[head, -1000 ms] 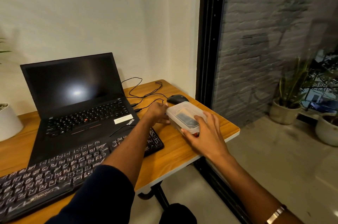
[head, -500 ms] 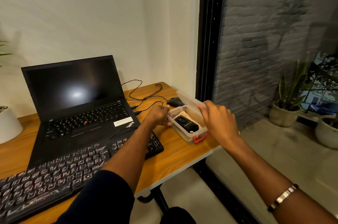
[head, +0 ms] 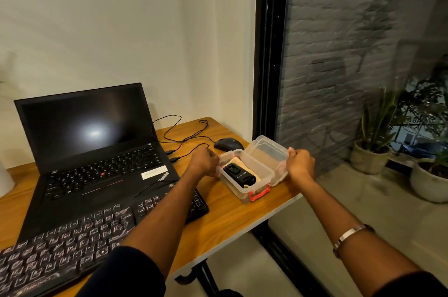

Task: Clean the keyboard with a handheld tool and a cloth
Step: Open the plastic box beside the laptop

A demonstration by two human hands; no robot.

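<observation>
Our right hand has its fingers curled over the far rim of the lid, thumb on the near side, so they are clamped on that clear plastic edge and hold the lid swung fully back. Our left hand presses against the left end of the box; its fingers look bent round the wall there, steadying it, though from this angle we cannot tell how firmly they grip.

Inside the open box lies a black handheld tool, flat, resting on something pale and folded that we take to be the cloth; only its edges show. A red latch hangs at the near end. The box sits near the right corner of the desk, with the mouse just behind it and cables trailing toward the laptop.

The keyboard, the thing we are meant to clean, lies well to the left in front of the laptop, partly under our left forearm, and nothing touches its keys.

By our reckoning we are at the very start. The box is open, and that is all that is done. We have yet to lift out the tool, carry it over, work it across the keys, then fetch the cloth and wipe. Neither the tool nor the cloth is in hand.
</observation>
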